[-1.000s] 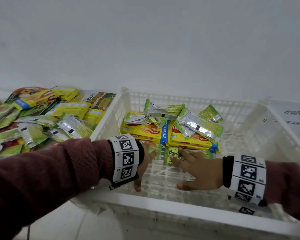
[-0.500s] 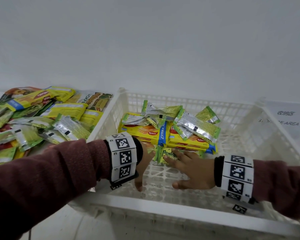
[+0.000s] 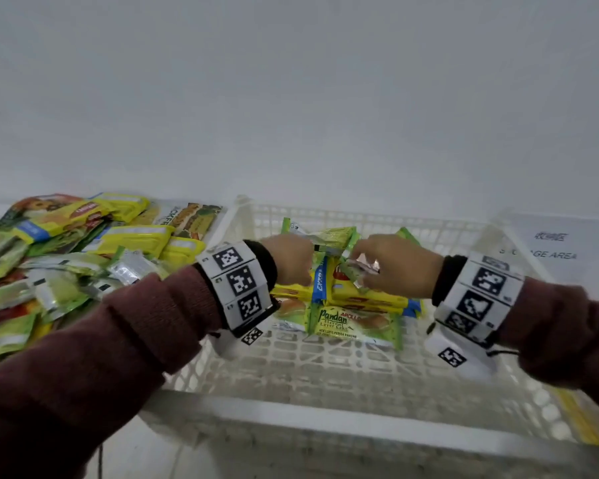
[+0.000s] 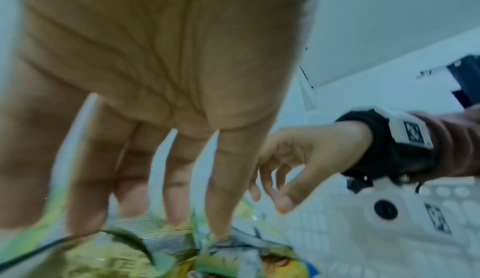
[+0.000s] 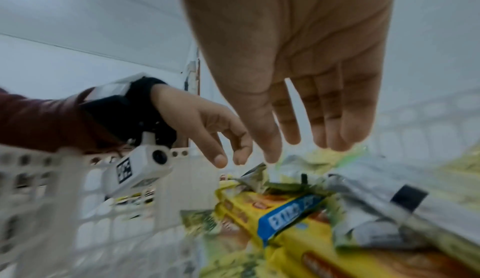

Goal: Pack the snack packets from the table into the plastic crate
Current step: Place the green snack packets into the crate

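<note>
Small green-and-silver foil snack packets heaped in white plastic lattice crate, just under relaxed, empty fingers of both hands.

A white plastic crate has bare floor along its near and right parts; stacked snack packets fill its far left, and loose packets crowd the table beside it.

Wall: plain, pale grey-white, behind everything.
Paper sign: white, flat at far right, printed "AGE AREA" under small blurred characters.
Counter: pale, at lower left.
</note>
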A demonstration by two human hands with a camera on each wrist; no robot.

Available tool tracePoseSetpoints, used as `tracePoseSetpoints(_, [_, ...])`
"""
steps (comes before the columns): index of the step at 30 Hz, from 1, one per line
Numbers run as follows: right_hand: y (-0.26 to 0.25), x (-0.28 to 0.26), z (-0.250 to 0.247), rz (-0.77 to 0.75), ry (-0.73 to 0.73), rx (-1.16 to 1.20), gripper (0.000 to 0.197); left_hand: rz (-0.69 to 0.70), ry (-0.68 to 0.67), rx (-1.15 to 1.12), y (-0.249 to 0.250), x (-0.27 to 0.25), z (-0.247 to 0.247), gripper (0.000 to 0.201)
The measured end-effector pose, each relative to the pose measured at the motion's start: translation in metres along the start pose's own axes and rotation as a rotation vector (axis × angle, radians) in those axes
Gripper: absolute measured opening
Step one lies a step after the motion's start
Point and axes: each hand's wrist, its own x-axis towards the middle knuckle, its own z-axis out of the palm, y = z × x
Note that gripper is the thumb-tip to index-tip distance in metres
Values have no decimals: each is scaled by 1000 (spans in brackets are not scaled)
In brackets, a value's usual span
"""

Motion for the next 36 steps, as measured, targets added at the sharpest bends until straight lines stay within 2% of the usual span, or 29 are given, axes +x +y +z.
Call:
tracePoseSetpoints(1, [3, 5, -4, 43, 44, -13, 41, -23, 81, -14, -2, 3, -2, 24])
tracePoseSetpoints(3, [6, 14, -6, 116, 66, -45, 48, -71, 146, -25, -4, 10, 0, 31])
tracePoseSetpoints(7, [2, 27, 2, 204, 7, -132, 59, -74, 94, -18, -4, 21, 8, 57])
tracePoseSetpoints(9, [-1, 31, 5, 216, -8, -198, 60, -75, 97, -12, -4, 24, 10, 60])
tracePoseSetpoints(13, [-3, 34, 9, 206, 2, -267, 57, -71, 143, 102, -1, 29, 12, 45])
tracePoseSetpoints(18, [-3, 34, 7, 157, -2, -370, 42, -57, 181, 231, 6, 27, 10, 29])
tracePoseSetpoints(25, [-7, 36, -3, 141, 20, -381, 40, -60, 294, 318, 7, 22, -5, 22])
tracePoseSetpoints(28, [-2, 35, -17, 130, 36, -266, 42, -113, 383, 192, 2, 16, -18, 22])
tracePoseSetpoints(31, [5, 28, -35, 120, 49, -110, 45, -180, 433, -89, -8, 13, -33, 21])
tracePoseSetpoints(34, [10, 16, -56, 79, 32, -8, 41, -211, 463, -336, -20, 10, -42, 36])
tracePoseSetpoints(36, [15, 6, -64, 54, 36, 108, 34, -217, 449, -470, -21, 7, -43, 38])
